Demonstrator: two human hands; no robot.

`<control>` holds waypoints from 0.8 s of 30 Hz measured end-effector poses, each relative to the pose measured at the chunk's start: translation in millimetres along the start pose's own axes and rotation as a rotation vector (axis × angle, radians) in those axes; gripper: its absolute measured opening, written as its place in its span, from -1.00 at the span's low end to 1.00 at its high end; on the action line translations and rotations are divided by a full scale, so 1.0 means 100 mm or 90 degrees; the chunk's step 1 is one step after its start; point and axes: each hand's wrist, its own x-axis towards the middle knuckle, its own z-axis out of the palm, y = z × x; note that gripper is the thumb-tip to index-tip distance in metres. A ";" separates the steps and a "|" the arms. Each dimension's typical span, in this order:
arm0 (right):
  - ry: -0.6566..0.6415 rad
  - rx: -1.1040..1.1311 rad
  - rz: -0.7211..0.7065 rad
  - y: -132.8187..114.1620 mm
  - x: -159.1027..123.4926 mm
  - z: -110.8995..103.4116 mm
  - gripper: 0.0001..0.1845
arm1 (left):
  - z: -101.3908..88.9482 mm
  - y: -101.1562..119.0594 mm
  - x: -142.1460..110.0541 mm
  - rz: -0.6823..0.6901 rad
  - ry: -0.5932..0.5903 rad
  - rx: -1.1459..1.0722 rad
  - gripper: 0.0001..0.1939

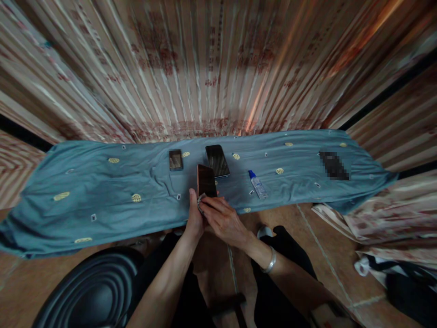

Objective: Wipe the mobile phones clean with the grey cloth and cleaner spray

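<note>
My left hand (195,217) is closed around the lower end of a dark smartphone (206,181) with a copper-coloured edge, held up over the near side of the cloth. In my right hand (225,221) a small pale wipe or cloth (201,200) is pinched, pressed against the phone's lower part; the fingers hide much of it. Just beyond lies a second black smartphone (217,161), flat on the blue cloth. To its right rests a clear bottle with a blue cap (258,186), on its side.
A blue patterned cloth (109,187) covers the long narrow table. A small pixelated square item (176,160) lies left of the phones, a dark pixelated item (333,165) far right. Curtains (205,68) hang behind. A round black ridged seat (92,291) stands at the lower left.
</note>
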 end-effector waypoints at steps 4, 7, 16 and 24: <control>0.001 -0.022 -0.012 -0.02 0.01 0.04 -0.66 | -0.01 0.00 0.03 0.034 0.028 0.015 -0.26; -0.017 -0.044 -0.024 -0.01 0.00 0.08 -0.65 | -0.05 0.00 0.07 0.062 0.055 -0.009 -0.30; 0.007 -0.080 -0.043 0.11 -0.06 0.12 -0.64 | -0.02 0.12 0.03 0.144 0.046 -0.030 -0.36; -0.007 -0.058 0.013 0.21 -0.09 0.12 -0.59 | -0.05 0.18 0.07 0.172 0.018 -0.049 -0.50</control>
